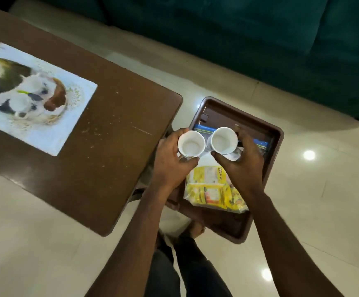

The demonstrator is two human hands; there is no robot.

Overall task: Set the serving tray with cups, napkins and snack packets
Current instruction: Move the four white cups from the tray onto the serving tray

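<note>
A brown rectangular serving tray (278, 133) sits low, just right of the table's corner. In it lie yellow snack packets (211, 190) near me and blue-and-white packets (261, 144) farther back. My left hand (170, 159) grips an empty white cup (191, 143) by its side, above the tray's left edge. My right hand (241, 159) grips a second empty white cup (223, 140) over the tray's middle. The two cups are upright and almost touch. What the tray rests on is hidden.
A dark brown wooden table (110, 136) fills the left, with a printed placemat (35, 99) on it. A dark green sofa (260, 39) runs along the back. Glossy pale floor tiles (324, 200) surround the tray. My legs (185, 264) are below.
</note>
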